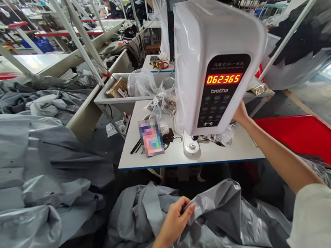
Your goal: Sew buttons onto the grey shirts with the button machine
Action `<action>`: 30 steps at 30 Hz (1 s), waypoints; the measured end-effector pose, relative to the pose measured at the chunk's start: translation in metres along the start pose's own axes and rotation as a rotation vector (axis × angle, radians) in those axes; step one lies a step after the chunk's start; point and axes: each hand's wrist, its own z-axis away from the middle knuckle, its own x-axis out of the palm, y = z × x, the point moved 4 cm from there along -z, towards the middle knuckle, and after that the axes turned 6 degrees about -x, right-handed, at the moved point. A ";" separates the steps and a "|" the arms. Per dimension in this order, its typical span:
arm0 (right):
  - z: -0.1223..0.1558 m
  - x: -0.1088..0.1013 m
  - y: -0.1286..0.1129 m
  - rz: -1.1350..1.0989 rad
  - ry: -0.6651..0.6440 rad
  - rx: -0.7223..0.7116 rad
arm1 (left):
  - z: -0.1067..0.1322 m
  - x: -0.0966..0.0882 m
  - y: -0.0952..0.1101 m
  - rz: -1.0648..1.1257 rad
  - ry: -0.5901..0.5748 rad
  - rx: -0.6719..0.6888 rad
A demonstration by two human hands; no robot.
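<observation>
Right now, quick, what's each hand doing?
Left hand: closed, holding grey fabric.
Right hand: cannot tell, fingers hidden behind the white sewing machine head.

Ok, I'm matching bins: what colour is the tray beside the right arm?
The tray is red, best seen in the head view.

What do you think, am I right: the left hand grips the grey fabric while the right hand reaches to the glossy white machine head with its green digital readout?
No: the readout on the white machine head is red, not green, in the head view. The left hand and right hand are as stated.
</observation>
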 end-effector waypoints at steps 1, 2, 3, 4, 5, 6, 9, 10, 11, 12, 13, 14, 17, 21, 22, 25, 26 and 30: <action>0.011 -0.003 -0.007 -0.038 0.004 0.022 | 0.000 0.000 -0.001 0.003 0.011 0.009; 0.025 -0.004 -0.014 -0.094 0.016 0.053 | -0.001 0.001 -0.003 0.007 0.017 0.013; 0.042 -0.005 -0.023 -0.174 0.040 0.091 | -0.002 0.002 -0.004 0.011 0.019 0.013; 0.061 -0.002 -0.031 -0.264 0.050 0.138 | -0.004 0.003 -0.005 0.013 0.022 0.013; 0.081 0.003 -0.040 -0.356 0.035 0.202 | -0.005 0.004 -0.005 0.011 0.023 0.014; 0.101 0.012 -0.048 -0.439 -0.001 0.271 | -0.007 0.005 -0.005 0.006 0.024 0.015; 0.144 0.043 -0.071 -0.631 -0.204 0.382 | -0.011 0.007 0.001 -0.028 0.015 0.023; 0.151 0.051 -0.077 -0.668 -0.249 0.385 | -0.011 0.008 0.003 -0.038 0.012 0.027; 0.155 0.058 -0.081 -0.689 -0.277 0.377 | -0.012 0.007 0.005 -0.045 0.014 0.032; 0.156 0.063 -0.084 -0.698 -0.298 0.360 | -0.012 0.007 0.007 -0.051 0.023 0.036; 0.155 0.067 -0.085 -0.696 -0.314 0.342 | -0.012 0.006 0.008 -0.056 0.038 0.039; 0.154 0.069 -0.086 -0.687 -0.323 0.327 | -0.011 0.006 0.009 -0.061 0.057 0.040; 0.150 0.075 -0.084 -0.659 -0.340 0.318 | -0.011 0.005 0.009 -0.077 0.086 0.041; 0.153 0.078 -0.083 -0.640 -0.351 0.337 | -0.013 0.005 0.011 -0.097 0.077 0.054; 0.153 0.077 -0.084 -0.617 -0.345 0.304 | -0.014 0.005 0.013 -0.101 0.074 0.056; 0.152 0.072 -0.091 -0.469 -0.291 0.076 | -0.017 0.003 0.018 -0.107 0.059 0.062; 0.152 0.071 -0.094 -0.416 -0.273 -0.007 | -0.018 0.003 0.020 -0.111 0.053 0.066; 0.152 0.065 -0.101 -0.316 -0.244 -0.130 | -0.020 0.001 0.030 -0.139 0.038 0.088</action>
